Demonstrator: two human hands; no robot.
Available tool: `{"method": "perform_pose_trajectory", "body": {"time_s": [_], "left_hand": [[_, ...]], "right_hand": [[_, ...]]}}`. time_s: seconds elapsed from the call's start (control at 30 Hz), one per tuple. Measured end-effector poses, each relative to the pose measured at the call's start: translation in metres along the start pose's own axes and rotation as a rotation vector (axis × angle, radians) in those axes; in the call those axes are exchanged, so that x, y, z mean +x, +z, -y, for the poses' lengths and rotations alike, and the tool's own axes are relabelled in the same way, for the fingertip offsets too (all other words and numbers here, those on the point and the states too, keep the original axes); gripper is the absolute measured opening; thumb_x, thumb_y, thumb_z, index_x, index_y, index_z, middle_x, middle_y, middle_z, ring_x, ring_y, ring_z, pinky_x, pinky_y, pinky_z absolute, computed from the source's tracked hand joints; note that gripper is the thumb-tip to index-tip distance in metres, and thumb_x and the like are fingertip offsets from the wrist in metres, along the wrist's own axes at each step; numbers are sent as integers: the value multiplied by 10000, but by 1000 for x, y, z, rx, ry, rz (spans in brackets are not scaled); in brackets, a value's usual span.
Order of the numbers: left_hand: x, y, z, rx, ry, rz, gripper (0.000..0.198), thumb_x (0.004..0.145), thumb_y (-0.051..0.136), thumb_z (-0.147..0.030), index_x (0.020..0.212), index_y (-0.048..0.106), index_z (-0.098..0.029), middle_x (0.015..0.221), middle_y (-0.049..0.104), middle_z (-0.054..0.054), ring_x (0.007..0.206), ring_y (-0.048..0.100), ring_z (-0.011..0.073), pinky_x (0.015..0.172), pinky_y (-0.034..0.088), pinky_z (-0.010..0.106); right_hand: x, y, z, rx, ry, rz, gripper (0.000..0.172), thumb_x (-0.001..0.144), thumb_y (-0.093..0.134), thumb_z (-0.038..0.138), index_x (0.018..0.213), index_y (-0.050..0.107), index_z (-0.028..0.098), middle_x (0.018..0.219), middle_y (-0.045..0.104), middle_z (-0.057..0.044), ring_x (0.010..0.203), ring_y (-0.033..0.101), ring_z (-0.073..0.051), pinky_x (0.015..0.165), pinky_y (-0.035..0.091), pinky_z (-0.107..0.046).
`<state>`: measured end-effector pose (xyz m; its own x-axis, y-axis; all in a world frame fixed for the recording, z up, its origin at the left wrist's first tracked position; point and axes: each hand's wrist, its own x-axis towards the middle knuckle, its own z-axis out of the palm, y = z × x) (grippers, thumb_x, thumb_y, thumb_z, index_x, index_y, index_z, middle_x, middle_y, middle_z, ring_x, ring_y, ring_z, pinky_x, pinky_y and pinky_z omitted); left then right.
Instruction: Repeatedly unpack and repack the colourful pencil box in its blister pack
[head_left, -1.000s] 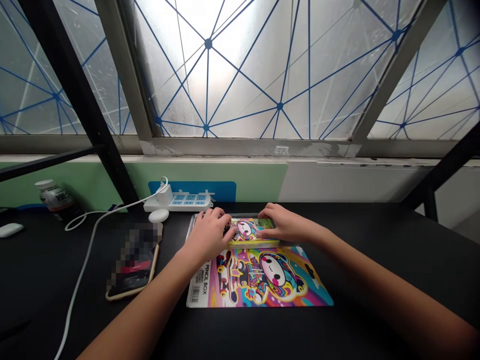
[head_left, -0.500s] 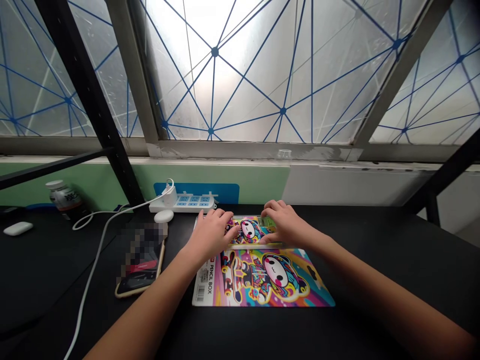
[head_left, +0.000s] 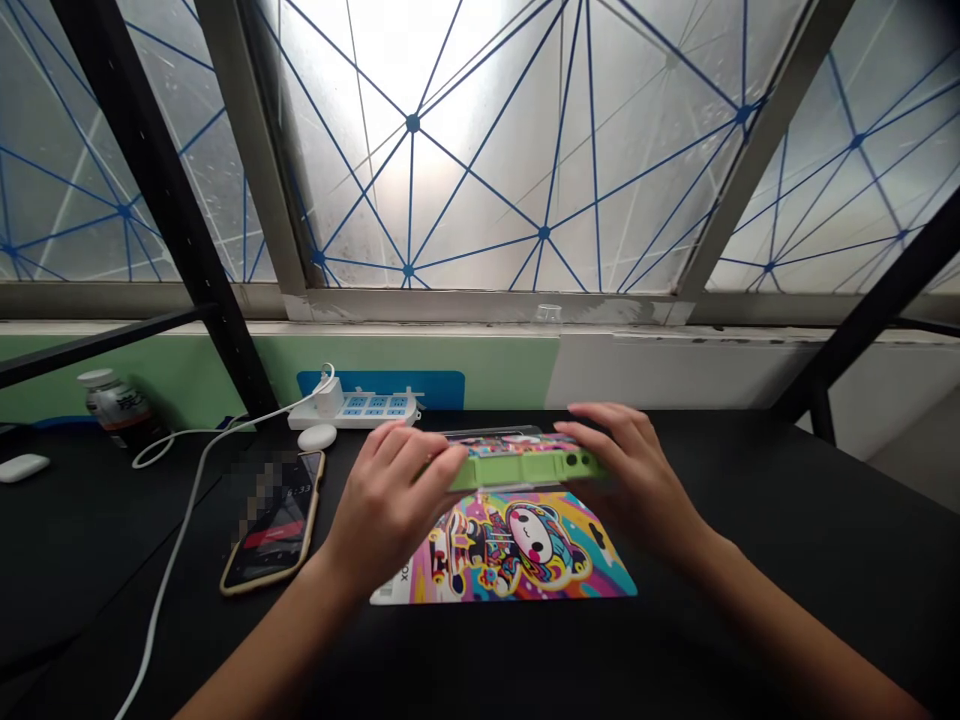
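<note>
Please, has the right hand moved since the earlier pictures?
Yes: against the white power strip, the right hand is now farther right and lower in the view.

Single head-worn view, facing forward and down, near a black desk (head_left: 495,665), window (head_left: 480,215) beyond

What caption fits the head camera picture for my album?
Left hand and right hand hold a box; a cartoon card lies nearer on the table.

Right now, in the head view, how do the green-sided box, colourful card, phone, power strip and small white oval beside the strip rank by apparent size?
Largest to smallest:
1. Colourful card, though partly hidden
2. Green-sided box and phone: unsure, since the hands cover the box's ends
3. Power strip
4. White oval
</note>
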<state>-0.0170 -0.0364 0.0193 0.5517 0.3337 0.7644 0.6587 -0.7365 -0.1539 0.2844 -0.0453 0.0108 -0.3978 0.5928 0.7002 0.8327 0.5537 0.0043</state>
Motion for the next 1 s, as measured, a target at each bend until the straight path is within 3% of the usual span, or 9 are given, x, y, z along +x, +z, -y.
{"method": "perform_pose_trajectory", "body": {"time_s": [0.13, 0.3, 0.4, 0.5, 0.6, 0.77, 1.0], "left_hand": [[-32, -14, -24, -57, 32, 20, 257, 921, 619, -183, 1173, 615, -230, 1040, 704, 54, 964, 632, 221, 1059, 402, 478], [-79, -9, -40, -114, -137, 143, 280, 902, 629, -192, 1178, 600, -233, 1142, 690, 83, 1053, 624, 259, 1023, 447, 460], [-99, -1, -43, -197, -308, 187, 311, 891, 633, -206, 1196, 593, -250, 1252, 658, 87, 1147, 607, 279, 990, 493, 439], [-107, -1, -42, -295, -582, 299, 485, 871, 674, -376, 1320, 533, -258, 1421, 556, 107, 1262, 563, 310, 1016, 499, 460], [-107, -6, -40, -365, -784, 450, 612, 882, 624, -483, 1423, 460, -249, 1434, 554, 117, 1281, 558, 322, 1033, 486, 484], [-107, -10, -42, -410, -779, 497, 695, 851, 658, -449, 1474, 415, -265, 1449, 539, 106, 1319, 521, 315, 1082, 435, 475], [-112, -5, -43, -425, -839, 474, 842, 831, 686, -434, 1550, 267, -308, 1391, 563, 108, 1280, 552, 308, 1062, 444, 465]], "right_hand": [[-52, -15, 10, 102, -153, 43, 439, 908, 588, 220, 1335, 523, 299, 1199, 701, -71, 1102, 653, -268, 1039, 457, -501], [-93, -7, 20, 109, -127, 38, 432, 933, 524, 153, 1347, 548, 273, 1249, 696, -89, 1183, 628, -274, 931, 544, -433], [-94, 0, 24, 33, -107, 76, 375, 922, 519, 124, 1269, 594, 248, 1224, 703, -104, 1081, 680, -265, 852, 576, -409], [-91, 6, 29, 17, -47, 135, 358, 890, 506, 103, 1211, 610, 223, 1257, 679, -129, 993, 705, -269, 799, 598, -419], [-94, 4, 33, 103, 12, 232, 419, 886, 554, 153, 1296, 552, 235, 1352, 620, -134, 1120, 662, -280, 898, 583, -443], [-100, -3, 36, 211, 147, 371, 653, 856, 701, 435, 1436, 437, 292, 1496, 489, -136, 1318, 528, -316, 1022, 517, -486], [-80, -11, 18, 402, 222, 475, 528, 867, 687, 472, 1342, 565, 278, 1411, 569, -126, 1298, 538, -301, 1060, 474, -473]]}}
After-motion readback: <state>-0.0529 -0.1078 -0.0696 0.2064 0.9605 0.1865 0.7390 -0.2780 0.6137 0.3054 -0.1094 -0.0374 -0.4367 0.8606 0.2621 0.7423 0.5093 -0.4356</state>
